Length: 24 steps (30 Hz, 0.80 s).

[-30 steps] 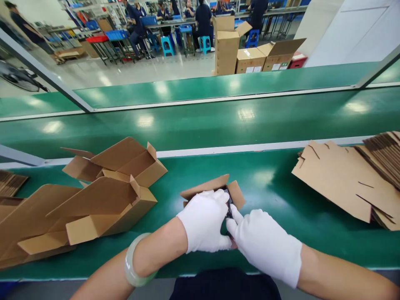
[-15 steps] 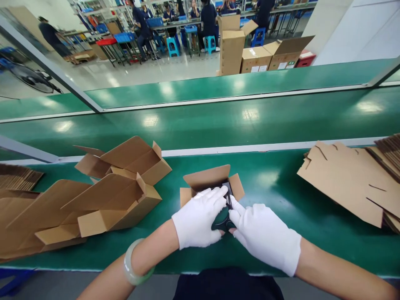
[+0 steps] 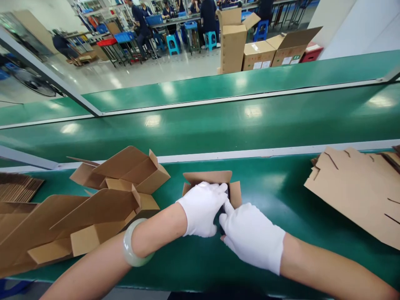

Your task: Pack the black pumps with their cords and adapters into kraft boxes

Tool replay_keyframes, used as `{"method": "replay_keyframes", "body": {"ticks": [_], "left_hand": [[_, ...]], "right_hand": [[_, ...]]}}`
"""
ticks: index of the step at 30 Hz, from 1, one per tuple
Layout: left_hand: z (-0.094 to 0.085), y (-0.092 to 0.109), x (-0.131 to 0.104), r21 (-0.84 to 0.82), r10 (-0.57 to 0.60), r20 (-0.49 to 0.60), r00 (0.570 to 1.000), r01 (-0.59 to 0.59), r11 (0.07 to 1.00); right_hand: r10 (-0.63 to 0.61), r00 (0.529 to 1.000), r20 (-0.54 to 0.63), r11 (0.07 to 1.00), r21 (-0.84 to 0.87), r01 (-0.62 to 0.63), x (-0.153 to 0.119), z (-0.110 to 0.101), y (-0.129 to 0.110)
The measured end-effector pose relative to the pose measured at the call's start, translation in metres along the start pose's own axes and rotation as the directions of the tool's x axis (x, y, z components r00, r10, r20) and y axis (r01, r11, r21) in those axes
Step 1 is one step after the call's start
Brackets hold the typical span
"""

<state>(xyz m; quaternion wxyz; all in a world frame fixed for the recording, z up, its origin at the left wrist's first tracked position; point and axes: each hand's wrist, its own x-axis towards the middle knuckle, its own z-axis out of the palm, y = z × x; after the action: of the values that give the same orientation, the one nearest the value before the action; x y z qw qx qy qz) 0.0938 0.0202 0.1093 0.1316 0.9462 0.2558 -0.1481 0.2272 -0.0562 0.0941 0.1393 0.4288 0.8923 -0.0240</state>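
A small open cardboard box (image 3: pixel 207 177) stands in front of me on the green bench, its flaps raised. Over its left side lies my left hand (image 3: pixel 200 209) in a white glove, fingers together and bent down into the box at a black item (image 3: pixel 222 210). My right hand (image 3: pixel 253 238), also gloved, pinches the same black item at the box's near right corner. Most of that item is hidden by the gloves, so I cannot make out its kind. The box's near side is covered by my hands as well.
Several folded-up open cartons (image 3: pixel 103 216) crowd the bench at left. Flat cardboard blanks (image 3: pixel 356 196) are stacked at right. Beyond a white rail (image 3: pixel 265 153) runs a green conveyor belt (image 3: pixel 200 125); people, stools and larger boxes (image 3: pixel 258 54) are behind it.
Both hands have closed in around the box, the right one shifting left. The black item's looped part, visible before between the hands, is now mostly covered. The view has tilted slightly.
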Motion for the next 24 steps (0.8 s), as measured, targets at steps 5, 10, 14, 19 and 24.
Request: {"method": "replay_keyframes", "body": {"ticks": [5,10,14,19,24], "left_hand": [[0.006,-0.005,0.005,-0.04,-0.033,-0.052,0.998,0.031,0.999],[0.02,-0.006,-0.035,-0.065,0.041,-0.297,0.954,-0.063,0.996],[0.038,-0.012,-0.085,-0.304,-0.254,-0.647,0.719,0.062,0.951],[0.083,-0.026,-0.082,-0.719,-0.642,-0.509,0.573,0.126,0.683],[0.111,-0.027,-0.058,-0.491,-0.455,-0.682,0.573,0.102,0.865]], "right_hand": [[0.049,0.997,-0.053,0.996,0.074,-0.045,0.011,0.01,0.001],[0.178,0.924,-0.339,0.916,0.399,-0.03,-0.039,0.053,-0.015],[0.448,0.884,-0.134,0.314,0.949,-0.015,-0.071,0.09,-0.051],[0.327,0.945,0.018,-0.348,0.932,0.103,-0.024,0.123,-0.097],[0.68,0.732,-0.038,-0.232,0.937,0.263,0.002,0.145,-0.088]]}}
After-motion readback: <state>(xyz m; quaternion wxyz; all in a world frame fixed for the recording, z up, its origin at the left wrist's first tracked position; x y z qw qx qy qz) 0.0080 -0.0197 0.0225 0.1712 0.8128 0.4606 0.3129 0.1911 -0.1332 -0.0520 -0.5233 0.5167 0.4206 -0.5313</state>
